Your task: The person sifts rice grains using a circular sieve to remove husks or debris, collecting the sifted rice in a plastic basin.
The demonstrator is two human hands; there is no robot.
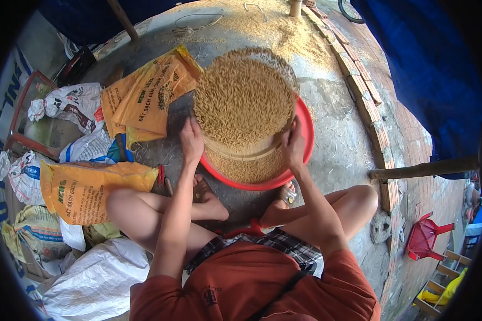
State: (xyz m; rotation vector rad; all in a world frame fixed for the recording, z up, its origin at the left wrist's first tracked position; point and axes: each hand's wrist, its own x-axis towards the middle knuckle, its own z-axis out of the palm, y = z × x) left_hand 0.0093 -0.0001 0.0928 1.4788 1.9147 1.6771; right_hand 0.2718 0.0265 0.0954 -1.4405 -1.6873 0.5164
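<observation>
Both of my hands grip the rim of a round winnowing basket (246,153) at opposite sides. My left hand (191,140) is closed on its left edge and my right hand (293,143) on its right edge. Brown unhusked grain (243,99) covers most of the basket and looks smeared, as if airborne above it. The basket is above a wide red basin (306,125), whose near part shows more grain (251,168). The far side of the basket is hidden by the grain.
Orange sacks (144,99) and another orange sack (93,187) stand at the left among white sacks (93,281). Loose husks (284,32) cover the floor ahead. A brick edging (369,107) runs along the right, near a wooden pole (423,167) and a red stool (428,237).
</observation>
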